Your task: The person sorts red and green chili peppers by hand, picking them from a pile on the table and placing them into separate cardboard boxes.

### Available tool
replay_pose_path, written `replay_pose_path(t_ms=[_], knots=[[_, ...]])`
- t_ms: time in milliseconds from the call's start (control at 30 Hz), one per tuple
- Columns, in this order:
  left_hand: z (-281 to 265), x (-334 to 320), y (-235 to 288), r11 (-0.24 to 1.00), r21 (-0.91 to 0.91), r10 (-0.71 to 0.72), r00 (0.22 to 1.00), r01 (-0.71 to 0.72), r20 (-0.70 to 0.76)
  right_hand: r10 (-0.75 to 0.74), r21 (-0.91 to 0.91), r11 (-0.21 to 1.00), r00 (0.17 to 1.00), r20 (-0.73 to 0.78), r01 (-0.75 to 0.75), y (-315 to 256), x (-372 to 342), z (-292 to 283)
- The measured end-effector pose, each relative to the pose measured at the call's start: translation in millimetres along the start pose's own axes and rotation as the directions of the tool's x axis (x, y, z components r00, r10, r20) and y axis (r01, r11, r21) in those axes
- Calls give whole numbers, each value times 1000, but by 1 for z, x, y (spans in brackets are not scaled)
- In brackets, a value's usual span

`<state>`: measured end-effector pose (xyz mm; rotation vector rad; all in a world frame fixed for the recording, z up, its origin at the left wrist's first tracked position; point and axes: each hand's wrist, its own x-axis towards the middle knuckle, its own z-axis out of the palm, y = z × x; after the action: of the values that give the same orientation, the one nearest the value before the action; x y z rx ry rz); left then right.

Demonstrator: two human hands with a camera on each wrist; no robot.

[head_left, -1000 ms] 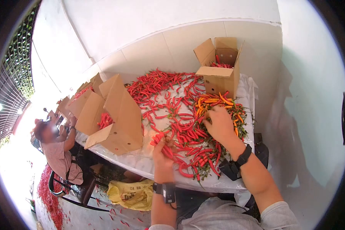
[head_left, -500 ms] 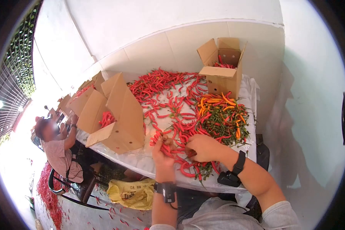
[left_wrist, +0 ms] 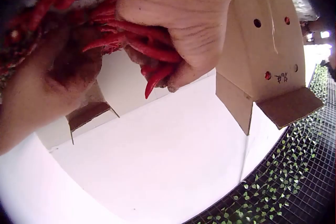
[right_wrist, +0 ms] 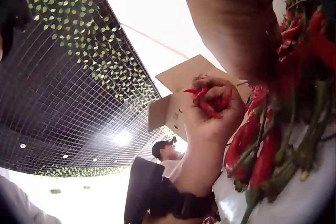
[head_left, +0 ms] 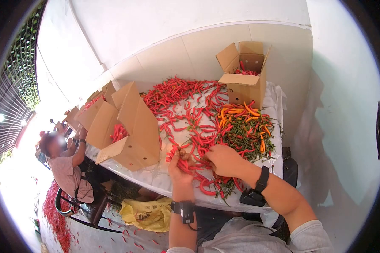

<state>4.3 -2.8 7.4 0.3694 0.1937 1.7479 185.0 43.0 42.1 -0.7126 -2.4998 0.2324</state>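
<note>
My left hand [head_left: 180,170] grips a bunch of red chilies [left_wrist: 152,45] near the table's front edge, with tips poking out between thumb and fingers. Beside it, to the right, my right hand [head_left: 226,161] reaches down into the loose red chilies [head_left: 207,145]; its fingertips are hidden there, and whether it pinches one cannot be told. The right wrist view shows the left hand [right_wrist: 210,111] curled round the bunch, with red chilies and green stems [right_wrist: 262,161] close under the right hand [right_wrist: 241,29].
Orange chilies [head_left: 234,110] and a green-stemmed pile [head_left: 245,137] lie at the table's right. Open cartons [head_left: 141,141] stand at left, another carton [head_left: 245,88] at the back. A person [head_left: 65,164] sits at left; a yellow sack [head_left: 145,215] lies below the table.
My right hand has moved from beside the orange chilies down and left to the red ones near my left hand. My left hand keeps its bunch in nearly the same place.
</note>
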Motion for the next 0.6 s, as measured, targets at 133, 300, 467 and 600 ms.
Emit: replay_pose_path(t_ms=[133, 300, 467, 600], knots=[[1, 3, -6, 955, 298, 36, 989, 9, -144, 122, 353, 934, 977, -174, -54, 4, 6, -8], [16, 0, -21, 799, 601, 79, 993, -11, -86, 364, 635, 756, 908, -209, -157, -1, 10, -9], [25, -4, -26, 711, 703, 45, 998, 5, -53, 316, 531, 840, 895, -315, -110, 1, 10, -8], [16, -2, -26, 656, 754, 57, 998, -27, -13, 334, 529, 838, 889, -312, -129, -1, 10, -9]])
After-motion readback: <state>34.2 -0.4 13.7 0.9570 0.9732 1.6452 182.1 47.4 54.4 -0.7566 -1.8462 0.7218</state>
